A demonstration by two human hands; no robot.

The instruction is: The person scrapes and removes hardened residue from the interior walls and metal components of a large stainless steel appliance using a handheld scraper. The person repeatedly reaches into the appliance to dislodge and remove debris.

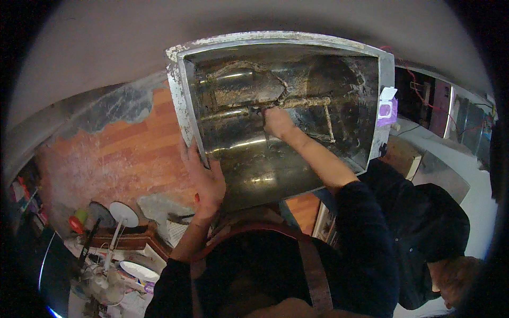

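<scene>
A deep metal mixer trough (241, 186) with a worn white rim (183, 98) is in front of me. Inside it runs a mixing shaft (305, 100) with bent arms, crusted with pale, dried residue. My right hand (279, 123) reaches into the trough and is closed at the middle of the shaft. Whether it grips the shaft or a small tool is hidden by the fingers. My left hand (205, 177) straddles the near left part of the rim, thumb inside and fingers along the outer side.
On the trough's right side hangs a purple and white wipes pack (387, 108). Another person in dark clothes (435, 222) is close by at my right. At the lower left, a white round-topped stand (124, 214) and cluttered items crowd a wooden piece (140, 238). Orange wood-pattern flooring (132, 159) lies left.
</scene>
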